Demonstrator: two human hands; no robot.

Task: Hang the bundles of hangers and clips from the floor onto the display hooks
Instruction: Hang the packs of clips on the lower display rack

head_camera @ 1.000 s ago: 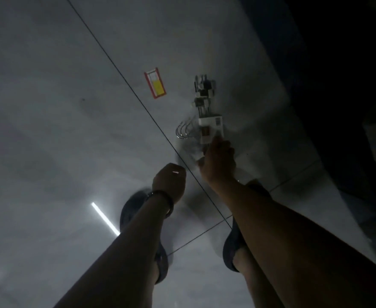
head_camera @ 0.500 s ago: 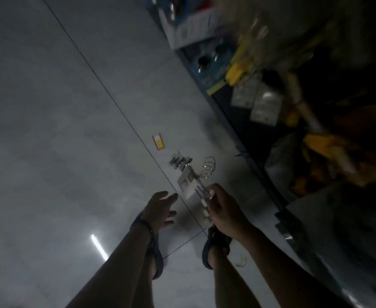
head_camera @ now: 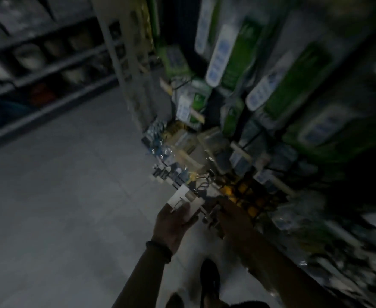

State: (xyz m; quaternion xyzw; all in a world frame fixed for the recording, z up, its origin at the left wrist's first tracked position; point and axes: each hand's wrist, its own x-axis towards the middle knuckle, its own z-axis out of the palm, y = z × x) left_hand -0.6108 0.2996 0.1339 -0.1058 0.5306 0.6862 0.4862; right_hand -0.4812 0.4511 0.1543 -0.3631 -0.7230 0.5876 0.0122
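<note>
Across the left and bottom spreads a pale grey tiled floor (head_camera: 60,207); to the right rises a dark display rack (head_camera: 260,134) crowded with blurred green-and-white packaged goods (head_camera: 233,52); far left, a grey shelving unit (head_camera: 38,63) holds dim pale containers. 2 bare forearms reach up from the bottom edge; a dark shoe (head_camera: 209,278) shows between them. The left hand (head_camera: 173,221) grasps the bundle of metal wire hangers and clips (head_camera: 201,185) by its white rectangular card label (head_camera: 182,200), fingers curled under the card's lower edge; the bundle is held above the floor, just in front of the rack's lower rows. The right hand (head_camera: 231,216) lies against the bundle's metal end; darkness and blur hide its fingers, so I cannot tell whether it clasps anything. A dark band (head_camera: 160,250) circles the left wrist.
</note>
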